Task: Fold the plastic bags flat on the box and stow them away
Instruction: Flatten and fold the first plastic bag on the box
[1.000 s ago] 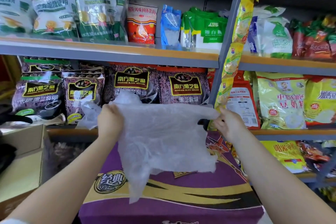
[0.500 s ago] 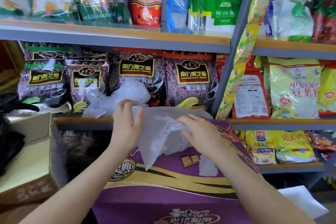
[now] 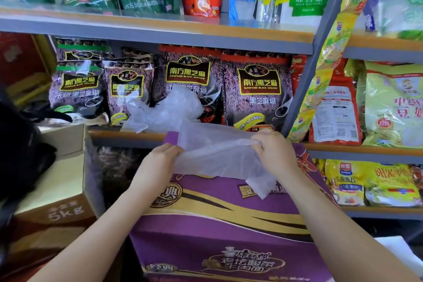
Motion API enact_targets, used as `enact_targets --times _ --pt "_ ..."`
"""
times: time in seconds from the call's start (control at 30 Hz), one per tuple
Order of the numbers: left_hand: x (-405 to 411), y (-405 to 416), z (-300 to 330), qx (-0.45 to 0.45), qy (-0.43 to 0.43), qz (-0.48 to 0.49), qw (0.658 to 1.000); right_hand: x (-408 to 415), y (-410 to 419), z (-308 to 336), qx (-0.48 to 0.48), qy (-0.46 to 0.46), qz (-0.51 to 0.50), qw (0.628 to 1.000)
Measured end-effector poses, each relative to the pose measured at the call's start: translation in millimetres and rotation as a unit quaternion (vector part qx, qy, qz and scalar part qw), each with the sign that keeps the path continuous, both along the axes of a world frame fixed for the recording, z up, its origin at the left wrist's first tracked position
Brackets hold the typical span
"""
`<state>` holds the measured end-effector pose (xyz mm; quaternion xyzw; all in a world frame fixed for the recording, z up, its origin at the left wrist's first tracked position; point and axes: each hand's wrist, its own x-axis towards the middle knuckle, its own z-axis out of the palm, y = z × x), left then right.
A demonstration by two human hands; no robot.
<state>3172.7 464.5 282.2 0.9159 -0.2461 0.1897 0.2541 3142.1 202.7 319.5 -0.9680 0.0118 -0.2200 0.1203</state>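
— Edges and room?
— The purple box (image 3: 224,220) butts against the shelf (image 3: 128,136) at its far edge. An open carton (image 3: 66,181) stands just beside it on the left. Bare lid shows between the forearms.

— The bag and the hands?
— The clear plastic bag (image 3: 217,158) lies over the box's far end. Left hand (image 3: 160,162) grips its left edge; right hand (image 3: 274,153) pinches its top edge. A second crumpled bag (image 3: 167,110) sits on the shelf behind.
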Motion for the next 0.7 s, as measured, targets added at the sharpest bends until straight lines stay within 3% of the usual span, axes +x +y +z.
enact_targets --times 0.07,0.13,0.23,0.47,0.63,0.7 --pt "3.6 -2.6 -1.4 0.023 0.019 0.024 0.999 -2.6 1.7 -0.8 0.015 0.044 -0.016 0.999" --pt "1.4 -9.0 -0.3 0.053 -0.004 0.033 0.998 -8.1 -1.7 0.9 0.089 0.098 -0.023 0.991" --pt "-5.5 -28.4 7.2 0.076 -0.049 -0.015 0.996 -21.1 -7.6 -4.9 0.173 0.148 -0.035 0.973" --pt "-10.8 -87.1 15.6 0.09 -0.045 -0.096 0.99 -42.0 -5.5 -20.2 0.258 0.117 -0.062 0.957" --pt "9.1 -89.5 2.3 0.121 -0.075 -0.076 0.987 -48.9 -33.5 -22.3 0.199 0.12 -0.134 0.963" --pt "17.3 -82.0 -0.8 0.126 -0.038 -0.076 0.988 -54.1 -50.1 -22.3 0.25 0.144 -0.134 0.948"
